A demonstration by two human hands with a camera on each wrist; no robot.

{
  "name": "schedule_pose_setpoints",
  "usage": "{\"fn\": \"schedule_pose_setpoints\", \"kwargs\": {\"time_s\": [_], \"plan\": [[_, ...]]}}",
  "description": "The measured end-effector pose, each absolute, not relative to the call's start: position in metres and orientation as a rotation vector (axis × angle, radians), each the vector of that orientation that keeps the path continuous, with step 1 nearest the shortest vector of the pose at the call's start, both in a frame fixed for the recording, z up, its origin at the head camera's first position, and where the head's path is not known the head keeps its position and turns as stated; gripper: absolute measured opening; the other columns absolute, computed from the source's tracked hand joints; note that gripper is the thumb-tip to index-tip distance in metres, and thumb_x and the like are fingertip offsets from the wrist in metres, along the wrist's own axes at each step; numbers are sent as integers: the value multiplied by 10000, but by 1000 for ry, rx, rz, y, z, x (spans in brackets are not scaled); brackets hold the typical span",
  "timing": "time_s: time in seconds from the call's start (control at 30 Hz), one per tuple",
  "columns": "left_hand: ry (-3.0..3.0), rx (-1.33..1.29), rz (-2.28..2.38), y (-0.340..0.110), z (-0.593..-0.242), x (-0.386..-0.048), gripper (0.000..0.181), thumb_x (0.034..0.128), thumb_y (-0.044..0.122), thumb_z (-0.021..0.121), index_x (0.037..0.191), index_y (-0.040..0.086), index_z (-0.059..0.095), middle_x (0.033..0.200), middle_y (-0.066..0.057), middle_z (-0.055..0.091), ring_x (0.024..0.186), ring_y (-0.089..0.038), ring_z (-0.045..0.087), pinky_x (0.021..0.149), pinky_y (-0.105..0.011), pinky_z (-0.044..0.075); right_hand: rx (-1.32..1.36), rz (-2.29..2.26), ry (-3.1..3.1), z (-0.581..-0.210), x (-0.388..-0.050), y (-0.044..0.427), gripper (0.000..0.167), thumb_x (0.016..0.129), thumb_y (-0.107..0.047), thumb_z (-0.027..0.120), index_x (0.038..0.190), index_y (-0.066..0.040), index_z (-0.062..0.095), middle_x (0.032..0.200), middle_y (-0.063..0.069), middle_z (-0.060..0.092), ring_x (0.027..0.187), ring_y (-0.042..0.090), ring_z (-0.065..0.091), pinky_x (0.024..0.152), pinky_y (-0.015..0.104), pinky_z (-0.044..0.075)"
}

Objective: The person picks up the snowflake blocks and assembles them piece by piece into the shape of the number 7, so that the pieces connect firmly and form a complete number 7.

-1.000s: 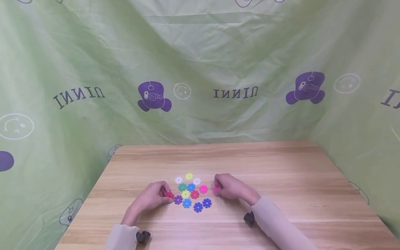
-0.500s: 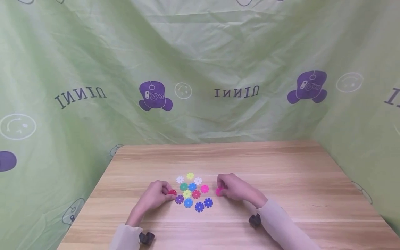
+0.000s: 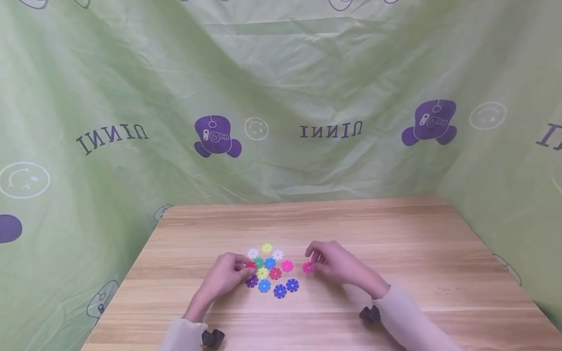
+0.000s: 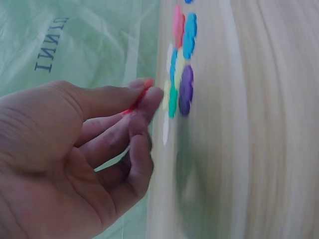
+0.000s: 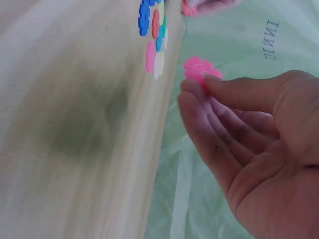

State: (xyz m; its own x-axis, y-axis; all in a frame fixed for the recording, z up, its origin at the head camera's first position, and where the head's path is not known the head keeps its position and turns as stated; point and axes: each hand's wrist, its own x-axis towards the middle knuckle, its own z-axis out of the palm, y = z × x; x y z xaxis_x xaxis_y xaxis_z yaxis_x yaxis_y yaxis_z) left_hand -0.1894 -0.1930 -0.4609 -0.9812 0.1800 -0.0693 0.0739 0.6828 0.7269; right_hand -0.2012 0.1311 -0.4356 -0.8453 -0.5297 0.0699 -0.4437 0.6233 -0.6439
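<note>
My left hand [image 3: 225, 275] pinches a red snowflake disc [image 3: 250, 264] between thumb and fingertips, raised over the left edge of a loose group of notched discs. In the left wrist view that red snowflake disc [image 4: 147, 85] is seen nearly edge-on, mostly covered by the fingers. At the group's right, my right hand [image 3: 338, 264] pinches a pink snowflake disc [image 3: 307, 267] by its edge. The right wrist view shows this pink snowflake disc [image 5: 199, 68] above the thumb and index fingertip, apart from the table. A purple disc [image 3: 252, 282] lies just below the left fingertips.
On the wooden table [image 3: 395, 234] lie a green disc [image 3: 259, 263], a second red disc [image 3: 275, 273], a second pink disc [image 3: 287, 265], and several blue, yellow and white ones. A green printed curtain [image 3: 281, 165] hangs behind and at both sides.
My left hand has carried the red snowflake disc rightward, from beside the group to above its left edge. The right hand has shifted slightly right, still pinching the pink one.
</note>
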Motion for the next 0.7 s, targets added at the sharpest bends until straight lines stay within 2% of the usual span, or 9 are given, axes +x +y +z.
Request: {"fn": "schedule_pose_setpoints", "kwargs": {"time_s": [0.27, 0.57, 0.7], "plan": [[2732, 239, 1324, -173, -456, -189, 137, 974, 199, 744, 1074, 136, 814, 887, -1, 803, 785, -156, 725, 610, -241, 551, -867, -1191, 2661, -438, -188, 145, 96, 896, -85, 800, 974, -128, 764, 931, -36, 792, 847, 19, 705, 813, 204, 610], [2627, 356, 1425, -149, -448, -187, 184, 990, 196, 726, 1115, 85, 804, 944, -56, 818, 857, -187, 753, 660, -235, 555, -776, -1444, 2684, -441, -180, 155, 106, 894, -111, 817, 991, -149, 795, 965, 5, 826, 854, 56, 764, 783, 194, 626], [2567, 414, 1433, -135, -445, -183, 178, 986, 165, 722, 1119, 83, 807, 911, -64, 823, 808, -185, 748, 605, -209, 512, -716, -1498, 2697, -441, -178, 156, 115, 885, -110, 822, 992, -145, 797, 955, 18, 823, 839, 53, 761, 775, 187, 623]]}}
